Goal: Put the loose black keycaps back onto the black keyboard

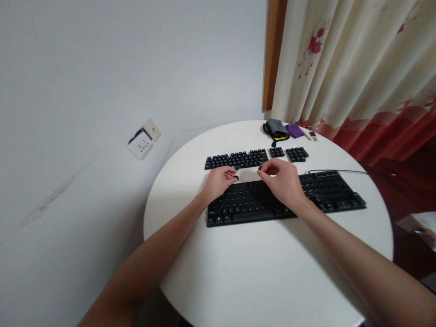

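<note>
A black keyboard [250, 216] lies across the table; many of its keys are off, showing bare key posts, while the space bar and some edge keys are still on. My left hand [219, 182] is over its back left edge, fingers closed round a small black keycap [236, 177]. Close to those fingertips is another small dark piece [237, 167], probably a keycap. Above the keyboard's middle, my right hand [283, 180] pinches a black keycap [260, 168] between thumb and fingers. Loose keycaps [238, 159] stand in rows just beyond both hands.
Two smaller keycap groups, a middle block [276, 152] and a right block [296, 154], sit farther right. Behind them are a grey and black pouch [277, 129], a purple cloth [294, 131] and a small dark-topped item [312, 135]. The keyboard cable [340, 170] runs right across the round white table [238, 272].
</note>
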`<state>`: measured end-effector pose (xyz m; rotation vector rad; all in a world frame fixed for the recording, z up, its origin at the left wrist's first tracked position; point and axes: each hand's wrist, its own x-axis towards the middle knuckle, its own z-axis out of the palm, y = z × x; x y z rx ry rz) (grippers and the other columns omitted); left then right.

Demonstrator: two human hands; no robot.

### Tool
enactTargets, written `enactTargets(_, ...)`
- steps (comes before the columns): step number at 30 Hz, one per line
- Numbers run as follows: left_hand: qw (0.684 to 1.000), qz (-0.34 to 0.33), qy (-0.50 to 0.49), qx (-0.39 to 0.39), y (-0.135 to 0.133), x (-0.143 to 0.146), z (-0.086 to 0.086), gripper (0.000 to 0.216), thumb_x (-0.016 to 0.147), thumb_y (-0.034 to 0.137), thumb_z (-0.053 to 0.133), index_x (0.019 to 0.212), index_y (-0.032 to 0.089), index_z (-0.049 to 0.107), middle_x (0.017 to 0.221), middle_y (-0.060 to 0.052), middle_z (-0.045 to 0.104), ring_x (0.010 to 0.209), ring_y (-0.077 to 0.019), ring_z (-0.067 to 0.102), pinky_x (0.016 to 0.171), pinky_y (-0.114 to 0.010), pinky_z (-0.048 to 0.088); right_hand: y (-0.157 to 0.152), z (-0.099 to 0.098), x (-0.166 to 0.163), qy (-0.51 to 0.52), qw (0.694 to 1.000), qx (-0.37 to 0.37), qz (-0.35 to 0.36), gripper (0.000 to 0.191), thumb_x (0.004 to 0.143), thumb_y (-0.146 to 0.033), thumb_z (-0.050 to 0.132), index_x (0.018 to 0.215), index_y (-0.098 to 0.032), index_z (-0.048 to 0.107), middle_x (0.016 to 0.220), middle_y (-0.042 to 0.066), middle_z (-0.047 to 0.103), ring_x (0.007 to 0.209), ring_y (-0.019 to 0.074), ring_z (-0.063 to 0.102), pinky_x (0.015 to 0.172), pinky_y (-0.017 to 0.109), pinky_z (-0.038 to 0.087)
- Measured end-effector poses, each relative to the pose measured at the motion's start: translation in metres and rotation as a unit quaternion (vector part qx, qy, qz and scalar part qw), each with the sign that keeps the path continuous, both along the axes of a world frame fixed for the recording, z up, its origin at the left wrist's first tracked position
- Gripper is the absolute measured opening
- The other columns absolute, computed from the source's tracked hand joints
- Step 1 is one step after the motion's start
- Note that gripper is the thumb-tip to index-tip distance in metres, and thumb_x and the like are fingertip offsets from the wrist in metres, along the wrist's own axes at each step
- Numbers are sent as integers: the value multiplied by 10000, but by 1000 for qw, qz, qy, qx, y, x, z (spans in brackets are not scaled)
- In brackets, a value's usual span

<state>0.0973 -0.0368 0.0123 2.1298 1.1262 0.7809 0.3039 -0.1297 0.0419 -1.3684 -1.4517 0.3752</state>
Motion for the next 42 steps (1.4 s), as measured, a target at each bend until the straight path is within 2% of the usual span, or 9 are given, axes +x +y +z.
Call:
enactTargets(4,996,-24,-2,82,-6,-3,4,351,754,142,719,1099,172,658,923,-35,726,830,-152,660,826,-323,539,0,-1,3,16,1000,-3,8,128,756,-246,692,843,-162,649,810,47,695,680,156,628,680,304,529)
enactTargets(9,987,-47,17,153,-22,-7,20,347,793,194,703,1137,194,659,968,-35,720,857,-159,648,844,-327,524,-1,-2,6,8,999,-24,24,159,769,-268,703,881,-156,690,836,55,707,693,160,631,665,302,523)
enactTargets(14,988,-121,25,96,-36,-11,35,167,842,220,644,983,200,732,940,-51,699,817,-152,633,743,-279,519,-5,0,3,-21,996,-47,66,138,792,-283,699,874,-172,710,807,47,709,685,163,624,674,310,510)
enactTargets(18,983,-173,60,32,-42,-14,42,159,821,229,654,950,217,746,893,-36,696,739,-137,607,666,-260,493,-9,0,0,-35,993,-62,97,115,793,-254,694,883,-186,716,823,42,714,708,170,634,710,318,520)
enactTargets(25,966,-245,71,-43,-48,-16,43,182,793,225,656,941,222,761,917,-40,725,746,-141,628,660,-254,493,-11,-3,0,-61,988,-84,118,119,790,-208,662,895,-180,712,820,46,718,700,176,645,690,311,527)
enactTargets(42,954,-288,77,-40,-52,-12,39,190,792,194,670,944,228,778,902,-41,717,770,-143,639,699,-255,505,-12,-3,-2,-87,981,-103,141,128,799,-161,638,895,-182,721,808,43,730,693,176,656,693,311,533)
